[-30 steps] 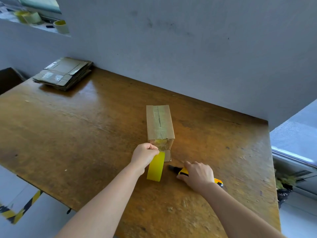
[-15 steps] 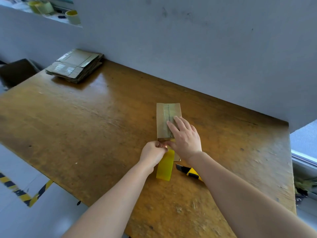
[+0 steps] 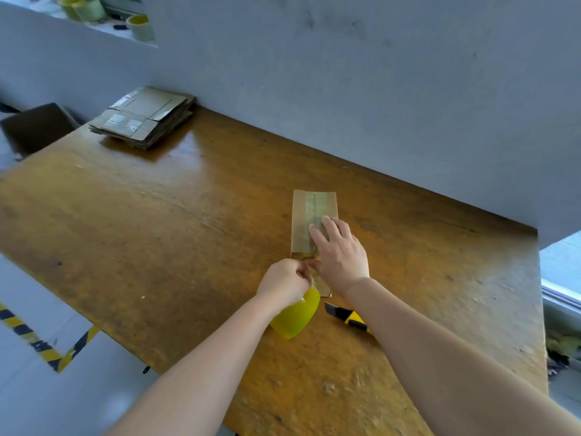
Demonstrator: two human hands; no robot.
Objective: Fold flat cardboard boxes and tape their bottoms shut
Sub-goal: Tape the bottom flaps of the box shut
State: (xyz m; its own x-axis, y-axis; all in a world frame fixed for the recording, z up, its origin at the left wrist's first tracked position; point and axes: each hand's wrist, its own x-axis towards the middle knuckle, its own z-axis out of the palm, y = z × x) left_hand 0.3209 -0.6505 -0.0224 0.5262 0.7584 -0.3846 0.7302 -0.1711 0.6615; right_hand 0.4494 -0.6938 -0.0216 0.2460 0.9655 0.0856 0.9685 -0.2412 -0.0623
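Pressing box (image 3: 302, 215), right hand (image 3: 341, 254) now off knife (image 3: 349, 316), roll (image 3: 295, 316) seemingly tilted

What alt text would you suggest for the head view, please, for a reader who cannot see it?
The right hand presses flat on a taped box on a wooden table, while the left hand grips a yellow tape roll at the box's near end. A yellow knife lies by the roll; flat boxes are stacked far left.
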